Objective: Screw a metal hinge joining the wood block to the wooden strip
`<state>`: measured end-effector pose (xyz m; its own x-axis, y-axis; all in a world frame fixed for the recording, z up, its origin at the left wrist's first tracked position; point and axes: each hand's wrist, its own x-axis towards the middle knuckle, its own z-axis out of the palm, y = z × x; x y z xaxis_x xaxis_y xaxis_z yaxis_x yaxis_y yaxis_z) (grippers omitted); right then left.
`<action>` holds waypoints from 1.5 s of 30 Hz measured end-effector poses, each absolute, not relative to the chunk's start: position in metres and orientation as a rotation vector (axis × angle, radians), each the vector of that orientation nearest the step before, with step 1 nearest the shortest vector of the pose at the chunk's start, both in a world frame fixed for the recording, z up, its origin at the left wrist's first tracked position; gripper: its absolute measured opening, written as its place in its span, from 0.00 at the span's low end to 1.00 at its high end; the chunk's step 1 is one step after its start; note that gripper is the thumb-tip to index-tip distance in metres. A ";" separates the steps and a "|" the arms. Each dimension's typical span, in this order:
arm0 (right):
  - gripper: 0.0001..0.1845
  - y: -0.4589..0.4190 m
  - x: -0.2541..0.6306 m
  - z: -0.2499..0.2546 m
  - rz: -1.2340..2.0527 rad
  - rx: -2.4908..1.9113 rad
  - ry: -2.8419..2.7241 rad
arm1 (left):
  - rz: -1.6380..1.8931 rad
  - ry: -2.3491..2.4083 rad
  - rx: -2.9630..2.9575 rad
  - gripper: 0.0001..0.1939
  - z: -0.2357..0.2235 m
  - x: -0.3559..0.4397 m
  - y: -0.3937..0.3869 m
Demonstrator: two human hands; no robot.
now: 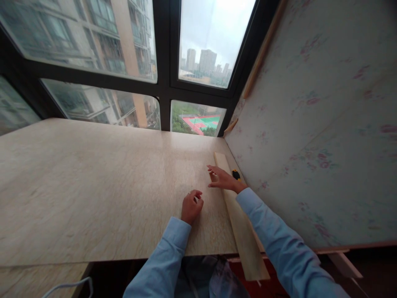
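Note:
A long narrow wooden strip (245,231) lies along the right edge of a large pale plywood sheet (102,182), overhanging its near edge. My right hand (221,179) rests over the strip's far part, fingers stretched out and apart, holding nothing. My left hand (191,205) hovers on the sheet just left of the strip, fingers curled loosely inward; nothing shows in them. A small yellow and black tool (236,174) lies beside the right wrist, next to the wall board.
A big board with a faded floral print (316,124) leans upright on the right. Dark-framed windows (164,49) stand behind the sheet. A white cable (68,285) loops at the lower left. Wooden offcuts (344,263) lie at the lower right.

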<state>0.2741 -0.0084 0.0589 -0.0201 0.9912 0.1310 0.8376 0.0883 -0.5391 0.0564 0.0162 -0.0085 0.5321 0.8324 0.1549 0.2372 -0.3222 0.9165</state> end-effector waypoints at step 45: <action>0.07 -0.076 0.192 0.024 0.698 -1.878 -1.800 | 1.021 1.030 1.725 0.07 -0.010 0.055 0.016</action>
<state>0.1923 -0.0762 0.0239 0.0233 0.9983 -0.0538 0.7737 -0.0521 -0.6314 0.0549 0.0164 -0.0101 0.3245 0.9220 0.2110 0.2187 -0.2902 0.9317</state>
